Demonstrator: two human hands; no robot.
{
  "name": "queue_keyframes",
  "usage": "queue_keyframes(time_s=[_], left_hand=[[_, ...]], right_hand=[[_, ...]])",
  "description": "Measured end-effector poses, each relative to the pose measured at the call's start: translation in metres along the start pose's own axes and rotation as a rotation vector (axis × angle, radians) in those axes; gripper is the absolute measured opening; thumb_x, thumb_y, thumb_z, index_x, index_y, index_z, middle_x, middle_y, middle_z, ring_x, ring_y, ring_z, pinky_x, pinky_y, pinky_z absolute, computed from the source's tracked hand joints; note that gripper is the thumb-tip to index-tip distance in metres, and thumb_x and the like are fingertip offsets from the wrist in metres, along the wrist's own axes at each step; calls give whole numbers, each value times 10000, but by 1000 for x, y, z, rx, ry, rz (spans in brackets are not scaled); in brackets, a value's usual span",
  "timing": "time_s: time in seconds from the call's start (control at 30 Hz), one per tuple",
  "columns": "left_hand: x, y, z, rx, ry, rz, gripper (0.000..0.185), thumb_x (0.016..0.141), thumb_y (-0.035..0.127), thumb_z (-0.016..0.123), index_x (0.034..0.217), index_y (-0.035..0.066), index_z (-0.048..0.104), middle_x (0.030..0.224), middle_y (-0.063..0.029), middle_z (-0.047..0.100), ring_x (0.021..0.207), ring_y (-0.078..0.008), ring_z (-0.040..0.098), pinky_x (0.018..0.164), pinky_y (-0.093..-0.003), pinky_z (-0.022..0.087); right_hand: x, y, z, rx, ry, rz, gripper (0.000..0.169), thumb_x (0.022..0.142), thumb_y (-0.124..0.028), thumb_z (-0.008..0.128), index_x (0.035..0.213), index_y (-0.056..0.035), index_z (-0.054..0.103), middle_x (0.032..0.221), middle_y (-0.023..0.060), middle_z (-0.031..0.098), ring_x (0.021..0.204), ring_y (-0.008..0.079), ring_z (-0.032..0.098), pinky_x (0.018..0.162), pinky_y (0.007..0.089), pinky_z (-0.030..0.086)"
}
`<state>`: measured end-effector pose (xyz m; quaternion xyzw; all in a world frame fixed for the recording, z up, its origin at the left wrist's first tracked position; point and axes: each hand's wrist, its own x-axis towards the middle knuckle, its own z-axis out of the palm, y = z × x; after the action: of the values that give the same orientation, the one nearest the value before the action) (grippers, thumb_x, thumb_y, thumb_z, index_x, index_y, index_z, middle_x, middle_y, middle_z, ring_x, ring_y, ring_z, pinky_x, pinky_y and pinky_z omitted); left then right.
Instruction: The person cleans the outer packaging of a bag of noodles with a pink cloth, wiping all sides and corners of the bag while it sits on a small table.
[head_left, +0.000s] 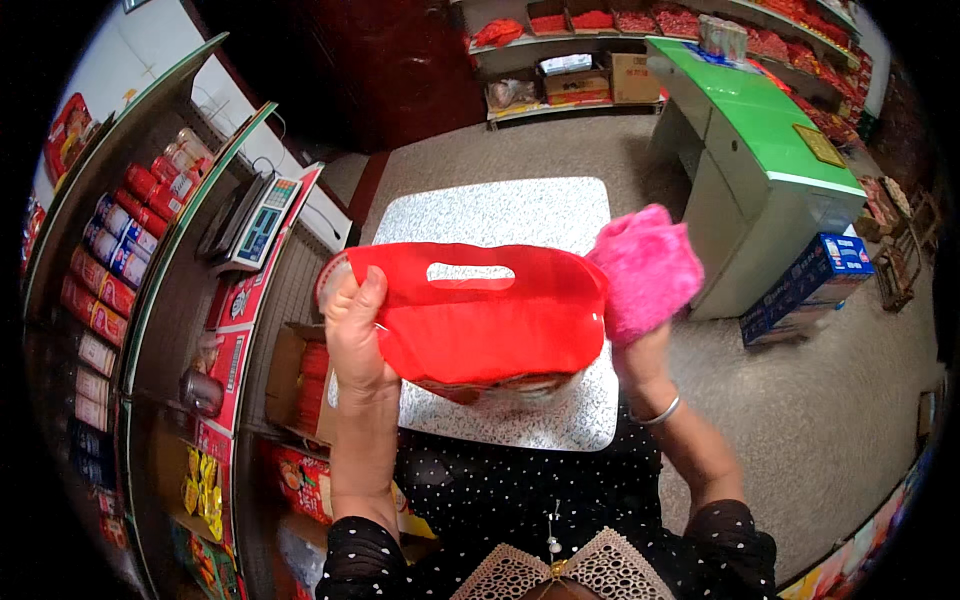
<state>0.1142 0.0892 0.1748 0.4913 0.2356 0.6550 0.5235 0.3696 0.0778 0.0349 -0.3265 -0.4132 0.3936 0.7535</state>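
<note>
A glossy red bag (487, 330) with an oval handle cut-out is held up over a small speckled white tabletop (495, 210). My left hand (354, 326) grips the bag's left edge, thumb upward on the near face. Some translucent material shows behind those fingers. In my right hand (643, 352) is a fluffy bright pink cloth (651, 274), which covers most of the fingers. The cloth meets the bag's right edge; whether fingers also hold the bag there is hidden. Beneath the bag, its underside looks dark and blurred.
Shelves (180, 225) at left hold drink cans and a digital weighing scale (262, 225). A green-topped counter (750, 112) stands at right, with a blue carton (806, 289) against it. Stocked shelves (562, 112) line the back wall.
</note>
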Motion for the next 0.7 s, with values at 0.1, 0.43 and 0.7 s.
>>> queue_keyframes(time_s=[0.1,0.43,0.7], left_hand=[[-3,-20,2,-84,96,80,221,929,154,530,1036,-26,602,998,-133,662,839,-230,659,805,-371,529],[-25,-43,32,95,189,89,173,936,160,526,849,27,594,802,-29,614,676,-90,570,642,-248,490],[-32,-46,4,-63,126,-52,244,953,156,482,719,88,491,746,-8,574,648,-75,525,591,-237,445]], right_hand=[[20,-22,-16,-413,-11,-403,392,858,-98,623,1223,-44,492,1182,62,537,1065,208,529,928,355,434],[23,-64,94,-890,-498,-862,309,636,-132,686,927,-72,603,996,118,572,884,274,552,749,415,406],[10,-57,104,-825,-562,-1059,253,685,-183,639,897,-65,568,927,101,536,860,253,530,740,405,397]])
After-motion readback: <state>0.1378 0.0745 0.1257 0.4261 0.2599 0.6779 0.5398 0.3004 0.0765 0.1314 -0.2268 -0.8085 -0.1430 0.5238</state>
